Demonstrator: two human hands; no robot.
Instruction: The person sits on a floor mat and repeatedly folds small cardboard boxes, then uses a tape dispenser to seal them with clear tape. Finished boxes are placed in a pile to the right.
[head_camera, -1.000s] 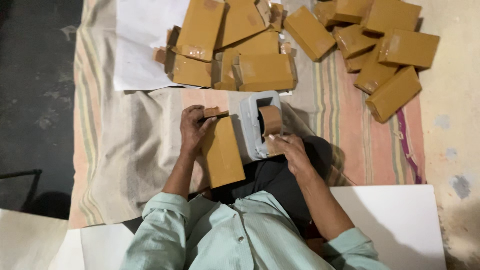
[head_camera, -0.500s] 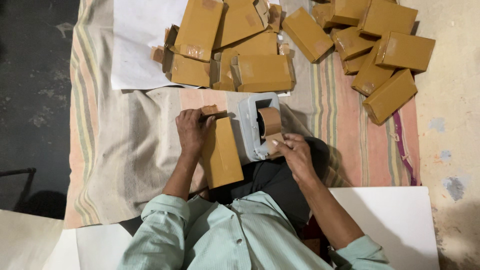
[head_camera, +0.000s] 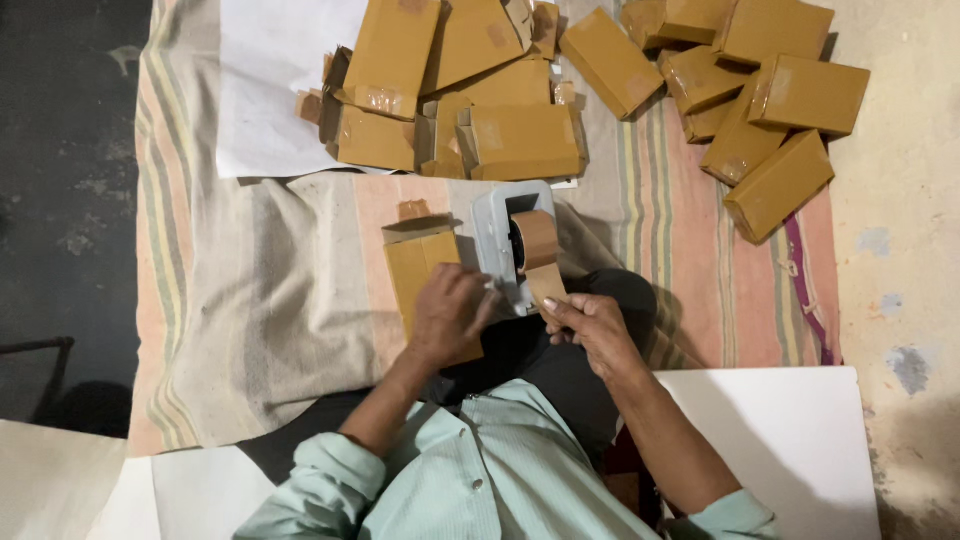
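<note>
A flat brown cardboard box (head_camera: 418, 262) lies lengthwise on the striped cloth in front of me, its far flap raised. My left hand (head_camera: 450, 315) rests on its near end, fingers curled toward the tape dispenser. A grey tape dispenser (head_camera: 508, 240) with a brown tape roll stands just right of the box. My right hand (head_camera: 590, 325) pinches the free end of brown tape (head_camera: 547, 287) at the dispenser's near end.
A heap of brown boxes (head_camera: 450, 90) lies on white paper (head_camera: 275, 90) beyond the dispenser. More sealed boxes (head_camera: 760, 110) lie at the far right. The striped cloth (head_camera: 270, 290) covers the floor. A white sheet (head_camera: 780, 440) lies near my right elbow.
My left hand slid from the box's far flap to its near end, beside the dispenser. My right hand moved slightly nearer and now pinches the tape end.
</note>
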